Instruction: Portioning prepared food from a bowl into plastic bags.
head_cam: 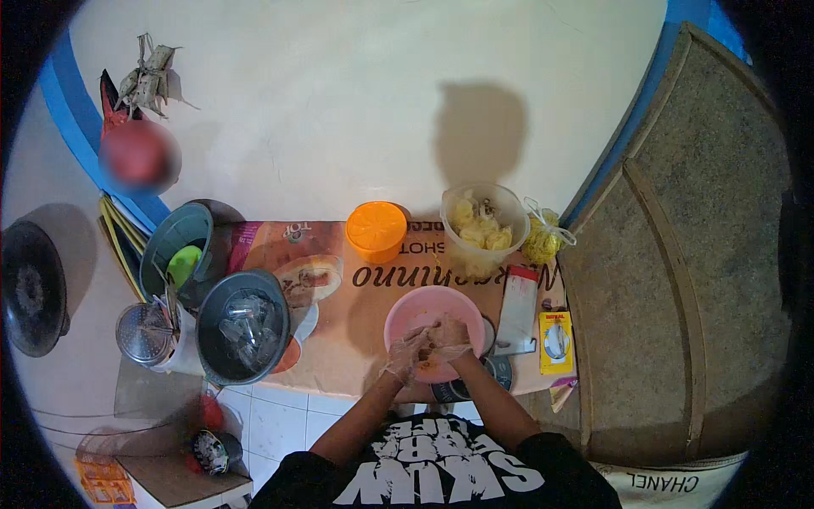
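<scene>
Both my hands, in thin clear plastic gloves, are together inside a pink plastic basin (434, 296) near the table's front edge. My left hand (409, 348) touches my right hand (449, 336), and some brownish food shows between the fingers; exactly how each hand grips it cannot be made out. Small bits of food stick to the basin's inner wall. Behind it stand an orange lidded tub (376, 230) and a translucent bucket (516, 224) holding several knotted bags of yellowish food. Beside the bucket sits a tied bag of yellow strips (542, 240).
Right of the basin lie a clear plastic pack with a red top (516, 308) and a yellow box (556, 343). On the left stand a grey basin of clear plastic cups (280, 318), a green-grey tub (156, 245) and a white utensil holder (191, 337). A wall rises behind the table.
</scene>
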The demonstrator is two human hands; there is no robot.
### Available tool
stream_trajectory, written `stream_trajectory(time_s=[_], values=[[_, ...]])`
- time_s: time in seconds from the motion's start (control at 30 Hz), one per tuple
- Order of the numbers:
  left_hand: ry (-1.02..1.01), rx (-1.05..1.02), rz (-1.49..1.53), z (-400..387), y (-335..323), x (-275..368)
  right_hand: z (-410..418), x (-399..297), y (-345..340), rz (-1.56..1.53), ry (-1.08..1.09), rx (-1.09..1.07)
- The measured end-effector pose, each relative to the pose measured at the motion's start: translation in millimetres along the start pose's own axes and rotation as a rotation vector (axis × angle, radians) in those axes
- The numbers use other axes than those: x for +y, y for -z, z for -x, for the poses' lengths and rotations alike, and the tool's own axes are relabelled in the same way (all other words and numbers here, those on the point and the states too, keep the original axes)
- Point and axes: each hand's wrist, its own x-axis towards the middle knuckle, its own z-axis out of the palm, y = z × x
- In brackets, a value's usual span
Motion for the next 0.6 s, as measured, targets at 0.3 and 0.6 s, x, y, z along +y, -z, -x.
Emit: stream_trajectory(time_s=[0.3, 0.6], values=[[0.191, 0.151, 0.154, -12.0, 8.0, -14.5, -4.2, -11.4, 14.2, -0.435, -0.013, 0.11], [0.006, -0.175, 0.205, 12.7, -15.2, 23.5, 27.2, -80.2, 21.7, -0.574, -0.036, 0.083]])
